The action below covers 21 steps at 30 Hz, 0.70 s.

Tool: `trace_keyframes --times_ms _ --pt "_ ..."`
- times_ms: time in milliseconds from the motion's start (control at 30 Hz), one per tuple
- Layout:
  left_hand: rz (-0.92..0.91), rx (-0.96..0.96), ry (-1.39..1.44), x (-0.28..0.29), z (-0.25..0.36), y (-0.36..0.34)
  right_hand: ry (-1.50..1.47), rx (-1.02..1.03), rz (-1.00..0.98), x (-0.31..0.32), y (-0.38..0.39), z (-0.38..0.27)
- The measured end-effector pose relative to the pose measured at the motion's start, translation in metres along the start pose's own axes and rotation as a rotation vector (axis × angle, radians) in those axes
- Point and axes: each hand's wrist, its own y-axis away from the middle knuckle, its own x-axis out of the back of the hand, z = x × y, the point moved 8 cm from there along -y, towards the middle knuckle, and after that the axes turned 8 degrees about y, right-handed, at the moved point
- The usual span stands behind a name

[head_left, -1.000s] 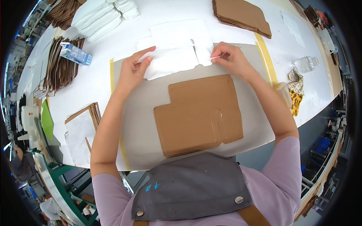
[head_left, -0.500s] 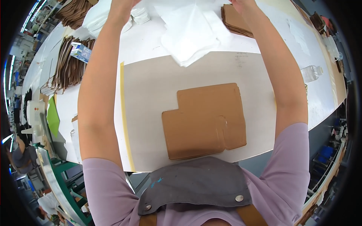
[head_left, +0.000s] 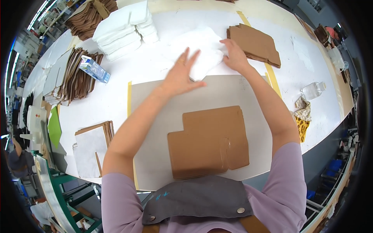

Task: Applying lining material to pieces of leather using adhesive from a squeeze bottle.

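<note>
A small stack of white, soft-looking cut sheets [head_left: 204, 39] lies on the table beyond the grey board. At its near left edge is my left hand [head_left: 182, 75], fingers spread, slightly blurred, with nothing gripped. My right hand [head_left: 235, 57] is at the right edge of the sheets, its thumb and forefinger apart against them. Closer to me, a brown notched flat piece [head_left: 206, 141], apparently several layers thick, rests on the grey board [head_left: 151, 128]. Neither hand touches it.
Taller white stacks [head_left: 120, 31] stand at the far left, near brown stacks [head_left: 74, 73] and a blue-white carton [head_left: 94, 69]. A brown stack [head_left: 254, 44] sits right of my right hand. On the right are a clear bottle [head_left: 312, 90] and patterned cloth [head_left: 303, 116].
Both hands have come back toward me from the far edge and lowered. The white sheets, raised and hanging before, now lie on the table. My left hand has opened off them.
</note>
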Motion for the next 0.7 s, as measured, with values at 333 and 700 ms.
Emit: trace_keyframes --times_ms 333,700 --pt "-0.27 -0.045 -0.111 0.006 -0.029 -0.009 0.196 0.18 -0.134 0.002 -0.012 -0.023" --pt "-0.356 0.101 0.237 0.088 -0.015 0.094 -0.4 0.013 -0.434 0.027 0.082 -0.059"
